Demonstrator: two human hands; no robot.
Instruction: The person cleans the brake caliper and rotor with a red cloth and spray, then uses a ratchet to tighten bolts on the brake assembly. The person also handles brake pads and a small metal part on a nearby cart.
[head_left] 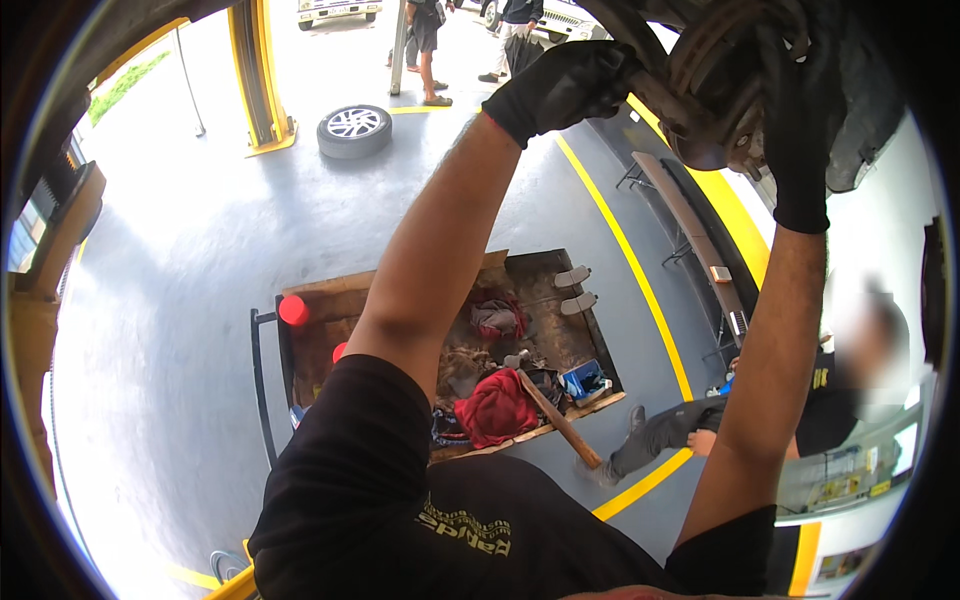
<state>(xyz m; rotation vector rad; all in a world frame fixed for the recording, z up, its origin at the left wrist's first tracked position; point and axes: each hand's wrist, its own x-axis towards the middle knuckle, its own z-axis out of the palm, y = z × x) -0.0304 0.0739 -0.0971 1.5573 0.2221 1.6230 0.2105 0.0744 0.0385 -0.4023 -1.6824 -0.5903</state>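
Overhead, a rusty brake and suspension assembly (712, 125) hangs inside a dark wheel well. My left hand (570, 85), in a black glove, is closed at a dark metal part (650, 90) on the assembly's left side. My right hand (800, 135), also gloved in black, reaches up against the assembly's right side; its fingers merge with the dark parts, so I cannot tell their grip. Below my arms lies a cardboard-lined cart (540, 335) with a red cloth (495, 410), a long wooden-handled hammer (555, 420), grey brake pads (578, 303) and a blue box (585, 383).
A loose wheel (355, 131) lies on the floor near a yellow lift post (260, 80). People (430, 55) stand outside by parked vehicles. At right, a seated person (840, 400) has one leg stretched toward the cart, near a long narrow bench (680, 225).
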